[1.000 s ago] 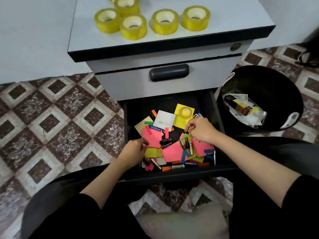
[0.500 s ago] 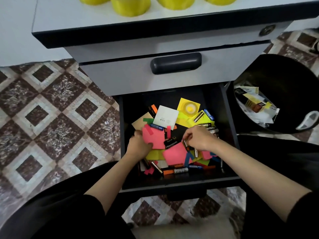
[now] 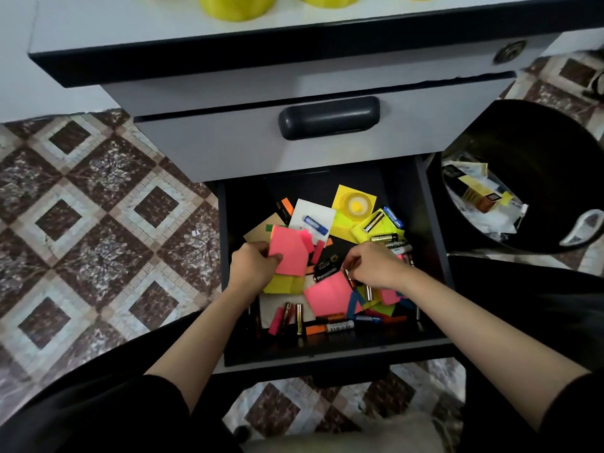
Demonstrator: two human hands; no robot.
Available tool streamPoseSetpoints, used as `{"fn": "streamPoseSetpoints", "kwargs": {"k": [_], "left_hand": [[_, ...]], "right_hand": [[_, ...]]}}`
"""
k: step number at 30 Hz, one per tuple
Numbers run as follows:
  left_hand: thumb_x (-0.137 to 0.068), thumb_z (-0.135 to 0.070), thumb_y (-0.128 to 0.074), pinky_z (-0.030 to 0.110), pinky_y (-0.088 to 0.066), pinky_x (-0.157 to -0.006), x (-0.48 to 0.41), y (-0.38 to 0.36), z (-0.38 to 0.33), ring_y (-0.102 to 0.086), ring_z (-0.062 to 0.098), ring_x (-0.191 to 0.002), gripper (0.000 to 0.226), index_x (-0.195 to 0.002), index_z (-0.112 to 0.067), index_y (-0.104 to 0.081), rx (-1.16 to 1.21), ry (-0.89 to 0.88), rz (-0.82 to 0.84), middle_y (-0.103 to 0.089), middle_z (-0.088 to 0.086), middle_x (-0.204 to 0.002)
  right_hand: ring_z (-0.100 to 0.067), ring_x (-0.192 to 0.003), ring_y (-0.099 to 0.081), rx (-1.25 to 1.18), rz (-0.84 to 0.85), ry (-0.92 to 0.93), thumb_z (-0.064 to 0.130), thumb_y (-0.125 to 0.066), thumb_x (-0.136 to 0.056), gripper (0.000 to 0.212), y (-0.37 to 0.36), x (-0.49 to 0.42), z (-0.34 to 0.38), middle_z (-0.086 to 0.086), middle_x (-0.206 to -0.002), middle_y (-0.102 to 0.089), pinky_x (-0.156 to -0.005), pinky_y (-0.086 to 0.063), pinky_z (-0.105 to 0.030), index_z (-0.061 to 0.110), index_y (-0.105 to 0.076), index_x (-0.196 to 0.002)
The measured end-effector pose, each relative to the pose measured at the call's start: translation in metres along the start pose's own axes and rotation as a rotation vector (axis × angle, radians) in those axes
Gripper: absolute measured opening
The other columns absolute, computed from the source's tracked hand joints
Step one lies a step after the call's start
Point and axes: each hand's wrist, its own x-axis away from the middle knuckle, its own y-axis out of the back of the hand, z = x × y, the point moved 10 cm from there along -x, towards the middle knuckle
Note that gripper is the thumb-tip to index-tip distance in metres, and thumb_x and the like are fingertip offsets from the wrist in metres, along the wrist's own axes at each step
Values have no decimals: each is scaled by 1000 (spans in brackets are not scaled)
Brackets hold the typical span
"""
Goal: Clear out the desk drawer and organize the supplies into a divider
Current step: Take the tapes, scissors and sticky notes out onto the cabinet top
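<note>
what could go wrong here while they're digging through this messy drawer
1. The left hand grips the pink sticky pad by one edge; the loose pink tabs on it may slide back into the pile.
2. The right hand pinches a battery among other loose ones, which may roll under the notes.
3. The open bin stands right beside the drawer; a dropped item might land in it.

The open drawer [image 3: 327, 353] sits lowest, under a closed drawer [image 3: 228, 145], with tape rolls [image 3: 235, 8] on the desk [image 3: 130, 31] above. Inside lie note pads [image 3: 328, 297] and batteries [image 3: 384, 238] in a heap — a marker [image 3: 330, 327] along the front. A bin [image 3: 555, 152] stands on the floor [image 3: 98, 223] to the drawer's right.
</note>
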Motion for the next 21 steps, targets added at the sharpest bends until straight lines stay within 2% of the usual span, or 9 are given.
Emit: {"fn": "streamPoseSetpoints", "kwargs": {"k": [2,5,7,10,12,14,18,19,21], "left_hand": [[-88,-14,-62,22,-36,-64,-1,6,-7,-53,20,-77,20,-102,-2,-69,28,-20,-19,-63,11,-87],[-88,-16,-63,23,-39,-67,-2,5,-9,-54,19,-80,22,-104,-1,-68,62,-19,-5,-65,12,-94],[-88,-18,-63,24,-41,-66,-2,0,-4,-55,20,-80,24,-103,0,-67,40,6,33,-63,10,-90],[-87,-22,-64,28,-47,-66,-1,-16,4,-61,26,-86,27,-100,1,-64,-215,6,173,-62,12,-90],[-86,-24,-63,32,-49,-71,4,-23,11,-63,29,-94,27,-97,0,-59,-448,23,264,-58,11,-90],[-86,-19,-57,33,-50,-74,8,-22,14,-63,30,-98,23,-100,-1,-59,-613,45,286,-59,11,-92],[-88,-7,-48,32,-47,-71,8,-17,-7,-60,33,-100,18,-102,2,-57,-694,-100,163,-59,18,-108],[-88,-5,-46,33,-46,-74,6,-16,-15,-58,34,-101,21,-105,3,-56,-666,-165,119,-57,19,-111],[-88,-1,-43,34,-43,-92,0,-19,-26,-51,35,-112,32,-119,4,-50,-596,-271,70,-49,22,-122]], "right_hand": [[-20,-97,-59,-5,-3,-12,3,-56,-84,24,1,-1,-1,-4,-108,-65,-73,-48,-26,14,-70,-100],[-21,-98,-60,-16,-8,-31,4,-56,-83,24,1,-1,-4,-5,-108,-65,-74,-49,-27,14,-70,-100],[-21,-99,-60,-22,-15,-38,3,-56,-84,23,2,-2,-5,-5,-109,-65,-75,-48,-27,12,-70,-101],[-20,-101,-59,-43,-23,-46,2,-58,-84,24,4,-3,-6,-5,-111,-65,-77,-49,-27,11,-70,-102],[-19,-99,-59,-53,-25,-58,2,-58,-84,23,5,-4,-8,-6,-110,-64,-74,-48,-26,11,-70,-102],[-17,-92,-57,-45,-25,-64,3,-59,-84,21,5,-5,-9,-5,-107,-63,-69,-44,-24,11,-70,-100],[-14,-86,-53,-47,-53,-79,6,-60,-85,15,10,-6,-12,-2,-103,-62,-61,-38,-21,12,-69,-96],[-14,-89,-54,-43,-70,-83,8,-60,-86,16,13,-6,-13,-1,-103,-62,-65,-37,-21,12,-69,-98],[-17,-100,-56,-38,-107,-92,10,-59,-87,17,19,-5,-15,-1,-107,-63,-74,-34,-22,13,-69,-101]]}}
